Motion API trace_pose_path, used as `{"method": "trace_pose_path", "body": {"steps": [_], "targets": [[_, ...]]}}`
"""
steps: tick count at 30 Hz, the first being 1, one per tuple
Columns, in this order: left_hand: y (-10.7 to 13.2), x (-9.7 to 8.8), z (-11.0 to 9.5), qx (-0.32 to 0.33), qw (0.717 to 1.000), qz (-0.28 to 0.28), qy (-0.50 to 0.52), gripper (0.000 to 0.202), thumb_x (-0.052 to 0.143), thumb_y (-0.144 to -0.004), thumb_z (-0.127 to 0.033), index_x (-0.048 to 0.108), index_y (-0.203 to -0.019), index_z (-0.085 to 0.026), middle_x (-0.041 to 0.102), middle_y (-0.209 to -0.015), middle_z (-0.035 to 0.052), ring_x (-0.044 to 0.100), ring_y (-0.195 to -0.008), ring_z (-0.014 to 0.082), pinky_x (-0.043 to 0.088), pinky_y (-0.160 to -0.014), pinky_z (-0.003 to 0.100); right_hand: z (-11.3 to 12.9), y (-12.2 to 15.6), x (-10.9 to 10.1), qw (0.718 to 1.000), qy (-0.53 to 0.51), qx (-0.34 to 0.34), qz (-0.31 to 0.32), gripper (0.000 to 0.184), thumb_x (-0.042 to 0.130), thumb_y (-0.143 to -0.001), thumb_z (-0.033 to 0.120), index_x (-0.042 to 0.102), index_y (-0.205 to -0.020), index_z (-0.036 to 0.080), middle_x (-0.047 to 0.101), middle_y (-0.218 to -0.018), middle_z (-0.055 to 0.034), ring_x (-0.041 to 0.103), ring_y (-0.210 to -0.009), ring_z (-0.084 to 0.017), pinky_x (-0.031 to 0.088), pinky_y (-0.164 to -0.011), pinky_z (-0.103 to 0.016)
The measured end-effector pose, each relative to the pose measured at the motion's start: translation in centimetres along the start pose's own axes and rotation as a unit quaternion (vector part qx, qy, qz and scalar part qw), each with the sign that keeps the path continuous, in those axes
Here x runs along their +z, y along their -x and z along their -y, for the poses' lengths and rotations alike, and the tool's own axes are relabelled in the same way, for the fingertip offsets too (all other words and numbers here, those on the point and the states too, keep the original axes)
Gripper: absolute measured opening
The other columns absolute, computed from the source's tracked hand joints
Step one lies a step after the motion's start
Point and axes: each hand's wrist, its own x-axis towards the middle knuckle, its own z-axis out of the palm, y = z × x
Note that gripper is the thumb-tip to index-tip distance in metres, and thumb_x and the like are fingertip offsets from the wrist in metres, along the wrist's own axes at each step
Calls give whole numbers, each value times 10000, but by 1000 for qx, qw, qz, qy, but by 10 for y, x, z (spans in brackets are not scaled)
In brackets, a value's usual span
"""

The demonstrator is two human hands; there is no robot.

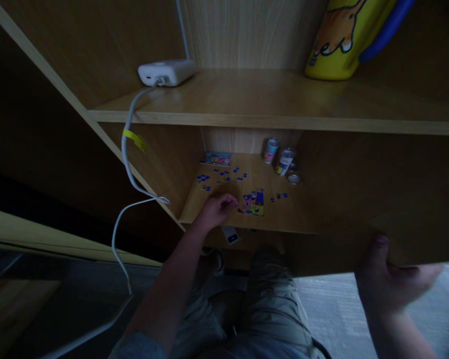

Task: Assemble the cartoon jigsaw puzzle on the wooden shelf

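cut-off lettering unreadable, yellow container [342,42]

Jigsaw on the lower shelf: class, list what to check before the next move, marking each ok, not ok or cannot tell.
1. Left hand at the assembled patch: ok.
2. Piece in its curled fingers: cannot tell.
3. Loose pieces spread on the shelf, in view: ok.
4. Picture card visible at the back: ok.
5. Right hand on the panel edge: ok.
6. Light: not ok, dim.

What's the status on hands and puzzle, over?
Left hand on loose pieces beside part-built puzzle, grip unclear. Right hand grips desk edge. Cans behind, nothing in the way.
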Motion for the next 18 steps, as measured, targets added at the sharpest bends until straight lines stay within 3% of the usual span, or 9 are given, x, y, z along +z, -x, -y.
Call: {"method": "trace_pose_path", "body": {"steps": [3, 11, 18], "targets": [[1, -1, -1, -2, 1000, 2, 5, 65, 701, -1013, -232, 764, -1024, -243, 825, -960, 5, 782, -891, 175, 596, -824, 301, 3, -2, 1, 998, 3, -64, -21, 584, 793, -787, 408, 722, -1303, 144, 755, -1323, -264, 713, -1266, -543, 580, -1039, -669], [1, -5, -8, 9, 1000, 8, -15, 82, 695, -960, -200, 765, -961, -244, 824, -937, 16, 775, -893, 201, 592, -832, 335, 6, -1, 3, 998, -15, -50, -37, 647, 810, -793, 422, 737, -1358, 116, 755, -1329, -273, 725, -1236, -549, 600, -999, -681], [0, -7, -10, 25, 999, 19, -25, 97, 706, -945, -183, 771, -935, -254, 826, -925, 6, 770, -912, 208, 588, -864, 347, 6, -3, 3, 995, -5, -88, -48, 622, 807, -811, 393, 763, -1341, 69, 752, -1308, -307, 710, -1261, -566, 587, -1014, -680]]}}
